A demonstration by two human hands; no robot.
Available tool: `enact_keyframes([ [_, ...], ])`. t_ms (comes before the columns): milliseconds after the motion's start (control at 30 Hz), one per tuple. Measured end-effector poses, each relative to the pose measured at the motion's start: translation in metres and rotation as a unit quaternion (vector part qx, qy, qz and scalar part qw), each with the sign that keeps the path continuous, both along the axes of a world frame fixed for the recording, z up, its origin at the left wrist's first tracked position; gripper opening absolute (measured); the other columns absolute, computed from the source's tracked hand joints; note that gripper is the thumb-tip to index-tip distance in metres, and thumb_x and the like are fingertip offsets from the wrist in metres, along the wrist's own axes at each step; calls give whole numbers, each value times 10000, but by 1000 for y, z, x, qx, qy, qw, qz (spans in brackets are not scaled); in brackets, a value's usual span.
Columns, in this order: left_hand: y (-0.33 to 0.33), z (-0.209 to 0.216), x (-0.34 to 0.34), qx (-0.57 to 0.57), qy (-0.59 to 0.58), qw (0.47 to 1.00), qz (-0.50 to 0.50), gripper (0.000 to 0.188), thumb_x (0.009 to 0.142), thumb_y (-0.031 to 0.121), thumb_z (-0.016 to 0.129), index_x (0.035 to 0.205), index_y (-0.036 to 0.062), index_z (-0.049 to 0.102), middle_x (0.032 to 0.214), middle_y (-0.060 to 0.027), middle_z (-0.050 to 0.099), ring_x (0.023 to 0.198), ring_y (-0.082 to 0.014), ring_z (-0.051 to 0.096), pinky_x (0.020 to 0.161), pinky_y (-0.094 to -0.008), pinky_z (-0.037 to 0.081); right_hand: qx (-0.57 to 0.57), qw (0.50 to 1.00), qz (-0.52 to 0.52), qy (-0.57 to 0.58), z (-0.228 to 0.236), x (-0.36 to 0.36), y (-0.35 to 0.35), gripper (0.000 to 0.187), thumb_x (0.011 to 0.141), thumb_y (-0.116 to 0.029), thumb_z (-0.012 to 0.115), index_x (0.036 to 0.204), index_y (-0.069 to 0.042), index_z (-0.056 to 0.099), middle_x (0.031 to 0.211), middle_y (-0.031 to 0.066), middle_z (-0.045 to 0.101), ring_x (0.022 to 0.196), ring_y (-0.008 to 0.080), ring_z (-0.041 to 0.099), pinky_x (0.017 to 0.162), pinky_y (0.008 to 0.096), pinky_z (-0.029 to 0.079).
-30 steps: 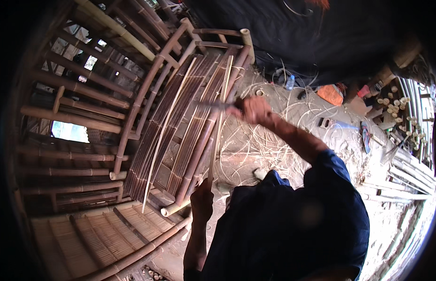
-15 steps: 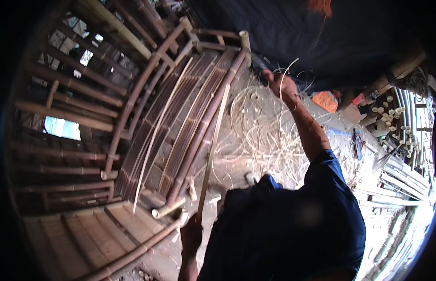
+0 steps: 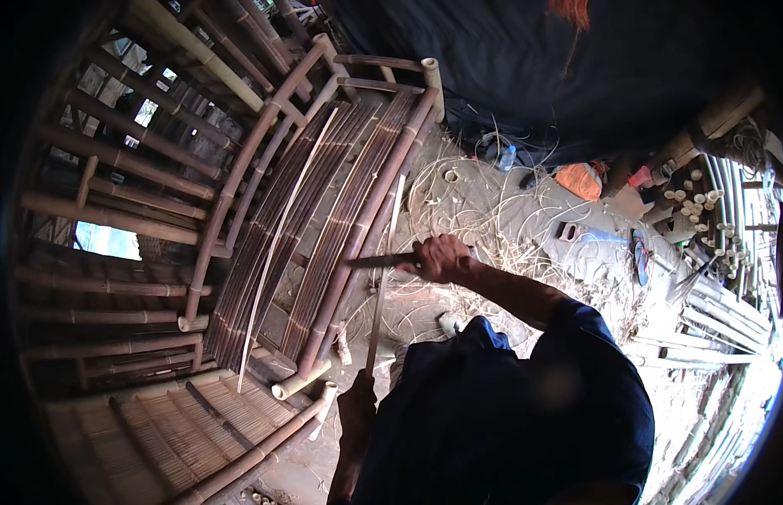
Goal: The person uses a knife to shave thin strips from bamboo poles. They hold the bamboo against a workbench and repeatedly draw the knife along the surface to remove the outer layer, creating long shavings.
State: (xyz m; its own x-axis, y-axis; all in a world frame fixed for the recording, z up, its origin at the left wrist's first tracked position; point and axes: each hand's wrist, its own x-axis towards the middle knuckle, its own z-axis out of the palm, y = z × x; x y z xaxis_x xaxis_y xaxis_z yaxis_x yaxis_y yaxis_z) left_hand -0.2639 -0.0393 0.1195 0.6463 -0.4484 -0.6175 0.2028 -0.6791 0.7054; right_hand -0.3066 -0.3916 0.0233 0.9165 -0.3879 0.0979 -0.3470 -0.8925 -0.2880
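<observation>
My right hand (image 3: pixel 442 257) is closed around the handle of a knife (image 3: pixel 379 261) whose dark blade points left. The blade lies across a long thin bamboo strip (image 3: pixel 385 269). That strip runs from my left hand (image 3: pixel 358 406) up toward the bamboo frame. My left hand grips the strip's lower end, just in front of my dark blue shirt. Both hands work beside a bamboo bench (image 3: pixel 324 227) made of poles and dark slats.
Pale bamboo shavings (image 3: pixel 484 227) litter the dirt floor. A loose pale strip (image 3: pixel 278 244) lies on the bench slats. Cut bamboo tubes (image 3: pixel 703 219) and long poles (image 3: pixel 720 328) are stacked at the right. A slatted panel (image 3: pixel 164 438) sits at the lower left.
My right hand swung up and away to the far right, then came back down and left with the knife onto the strip. My left hand dropped lower along the strip.
</observation>
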Motion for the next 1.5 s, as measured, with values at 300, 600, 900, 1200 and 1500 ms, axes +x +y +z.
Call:
enact_keyframes([
  [300, 110, 21, -26, -137, -237, 961, -30, 178, 955, 131, 567, 857, -7, 622, 715, -58, 601, 620, -132, 544, 547, -279, 426, -8, 912, -410, -15, -86, -77, -256, 756, 890, -710, 433, 980, 14, 634, 783, 163, 666, 763, 384, 675, 648, 474, 517],
  [600, 37, 154, 105, -88, -599, 796, 8, 335, 975, 274, 556, 1131, -13, 628, 789, -61, 627, 724, -168, 612, 686, -339, 497, -176, 966, 130, 138, -232, -69, -56, 710, 767, -261, 672, 1423, -102, 453, 1061, 86, 629, 912, 212, 600, 705, 411, 496],
  [900, 60, 254, 170, 15, -711, 655, 256, 500, 1042, 406, 380, 994, -3, 663, 870, -105, 624, 817, -197, 573, 748, -329, 451, 663, 747, -41, 16, -49, 29, 113, 305, 888, -289, 695, 717, -39, 668, 570, 46, 585, 500, 118, 550, 491, 311, 439],
  [1200, 100, 247, 257, -475, -548, 477, 497, 333, 942, 354, 603, 684, 159, 522, 508, 66, 456, 429, -103, 471, 454, -343, 472, 711, 693, -53, 104, 19, 142, 120, 274, 858, -297, 735, 754, -49, 688, 590, 15, 604, 499, 93, 523, 459, 285, 392],
  [1500, 114, 45, 278, -198, -366, 829, 374, 392, 1025, 354, 392, 1214, 18, 466, 1154, -127, 502, 1086, -269, 489, 892, -371, 460, 756, 570, -241, -212, -21, 265, 91, 338, 882, -367, 676, 902, -29, 678, 722, 76, 663, 557, 137, 598, 488, 295, 464],
])
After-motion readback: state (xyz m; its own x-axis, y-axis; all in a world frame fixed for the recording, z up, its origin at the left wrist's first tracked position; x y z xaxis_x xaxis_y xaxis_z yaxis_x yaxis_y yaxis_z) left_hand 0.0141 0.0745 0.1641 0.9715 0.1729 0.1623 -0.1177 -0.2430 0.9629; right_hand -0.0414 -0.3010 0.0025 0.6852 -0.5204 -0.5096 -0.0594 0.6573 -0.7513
